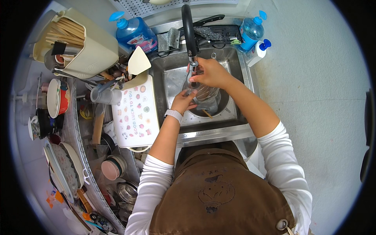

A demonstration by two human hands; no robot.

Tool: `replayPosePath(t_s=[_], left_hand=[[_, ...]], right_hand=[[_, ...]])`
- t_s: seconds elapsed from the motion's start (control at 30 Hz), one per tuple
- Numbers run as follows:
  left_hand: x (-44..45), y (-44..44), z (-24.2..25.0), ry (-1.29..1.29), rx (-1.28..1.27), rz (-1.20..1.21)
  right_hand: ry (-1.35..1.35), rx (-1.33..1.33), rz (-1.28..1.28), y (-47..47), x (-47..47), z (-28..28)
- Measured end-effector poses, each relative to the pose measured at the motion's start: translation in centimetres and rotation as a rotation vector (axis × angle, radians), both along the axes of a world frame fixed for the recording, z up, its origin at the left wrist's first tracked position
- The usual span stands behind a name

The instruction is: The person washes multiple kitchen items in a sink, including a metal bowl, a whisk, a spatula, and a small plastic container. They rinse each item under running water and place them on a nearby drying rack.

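Note:
Under the black faucet (189, 32), my right hand (213, 73) grips a small clear object (193, 84) close to the spout's metal tip. My left hand (183, 102), with a watch at the wrist, holds the object's lower side; the fingers hide much of it, so its exact kind is unclear. Just beneath both hands, a round metal bowl (224, 107) stands in the stainless steel sink (173, 77). Inside the bowl are a wire whisk (210, 91), a greyish wet item (210, 104) and a thin wooden stick (207, 114).
Left of the sink lies a white patterned board (138, 114), beside a utensil holder with a cream spatula (139, 61). Blue pump bottles (135, 33) (252, 29) flank a black rack (226, 32) bearing a knife (210, 20). Crowded shelving (80, 132) runs down the left; a wall (317, 88) stands right.

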State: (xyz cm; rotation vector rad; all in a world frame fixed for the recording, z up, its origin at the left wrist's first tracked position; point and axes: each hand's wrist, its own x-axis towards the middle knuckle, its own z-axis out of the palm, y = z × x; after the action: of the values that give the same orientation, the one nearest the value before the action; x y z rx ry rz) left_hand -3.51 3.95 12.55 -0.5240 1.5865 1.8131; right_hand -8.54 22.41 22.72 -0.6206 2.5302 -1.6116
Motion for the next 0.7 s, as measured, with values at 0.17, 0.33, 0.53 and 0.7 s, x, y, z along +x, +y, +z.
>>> replayPosePath(t_s=[0.17,0.33,0.53,0.7], left_hand=[[-0.2,-0.6,0.4,-0.173,0.254,0.161],[0.5,-0.4,0.9,-0.280,0.501,0.374],[1.3,1.2,0.9,-0.342,0.740,0.491],[2.1,1.8,-0.2,-0.344,0.825,0.478]], right_hand=[[-0.024,0.040,0.041,1.2,-0.3,0.3],[0.004,0.077,0.022,0.6,0.0,0.7],[-0.104,0.039,-0.023,1.0,0.6,-1.0],[-0.102,-0.143,-0.234,1.7,4.0,-5.8]])
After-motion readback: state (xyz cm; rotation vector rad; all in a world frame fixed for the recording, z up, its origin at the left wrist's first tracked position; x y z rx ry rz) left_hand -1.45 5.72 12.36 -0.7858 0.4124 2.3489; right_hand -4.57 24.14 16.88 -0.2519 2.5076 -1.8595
